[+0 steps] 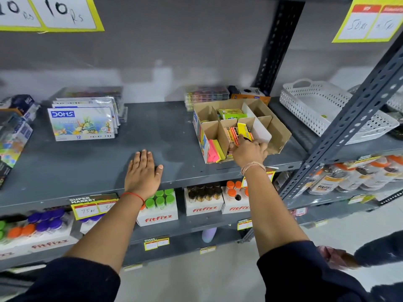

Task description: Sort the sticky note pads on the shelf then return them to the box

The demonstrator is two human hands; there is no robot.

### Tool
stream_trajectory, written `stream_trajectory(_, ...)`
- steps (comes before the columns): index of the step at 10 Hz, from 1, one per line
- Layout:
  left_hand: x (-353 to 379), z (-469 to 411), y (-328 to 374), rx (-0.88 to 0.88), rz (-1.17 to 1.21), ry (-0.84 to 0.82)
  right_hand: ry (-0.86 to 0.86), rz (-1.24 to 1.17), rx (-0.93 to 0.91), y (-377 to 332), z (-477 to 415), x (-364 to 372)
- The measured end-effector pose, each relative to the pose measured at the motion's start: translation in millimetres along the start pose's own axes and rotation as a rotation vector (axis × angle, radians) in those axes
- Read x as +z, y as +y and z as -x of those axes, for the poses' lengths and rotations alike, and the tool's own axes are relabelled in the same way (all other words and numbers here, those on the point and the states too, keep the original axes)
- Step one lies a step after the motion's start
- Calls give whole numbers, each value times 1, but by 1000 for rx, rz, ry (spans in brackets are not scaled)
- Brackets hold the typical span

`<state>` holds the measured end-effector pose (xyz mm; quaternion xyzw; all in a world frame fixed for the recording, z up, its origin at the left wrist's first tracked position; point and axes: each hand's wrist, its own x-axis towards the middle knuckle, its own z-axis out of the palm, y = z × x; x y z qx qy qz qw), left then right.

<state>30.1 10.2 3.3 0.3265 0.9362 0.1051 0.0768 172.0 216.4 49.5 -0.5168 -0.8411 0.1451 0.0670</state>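
A brown cardboard box [281,130] with dividers stands on the grey shelf [165,136]. My right hand [248,152] reaches into its front middle compartment and grips a yellow sticky note pad [244,131]. Orange-labelled pads [231,134] sit beside it in the same compartment. Pink and yellow pads [214,150] lean in the front left compartment. Green pads [232,114] lie in a back compartment. My left hand [142,171] rests flat on the shelf, palm down, fingers together, holding nothing.
DOMS colour boxes [81,123] are stacked at the left of the shelf. A white plastic basket [322,110] sits at the right behind a slanted grey upright [349,118]. Fitfizz bottle packs [158,209] fill the shelf below. Small boxes [206,95] stand behind the cardboard box.
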Motion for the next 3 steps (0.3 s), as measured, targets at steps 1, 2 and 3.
stream_trajectory(1,0,0,0,6,-6,-4,-5,-1,6,0,3,-3)
stream_trajectory(2,-1,-1,-1,-4,30,-8,30,-69,-9,1,4,-8)
stream_trajectory(3,1,-3,-2,3,56,9,181,-112,-65,4,17,-2)
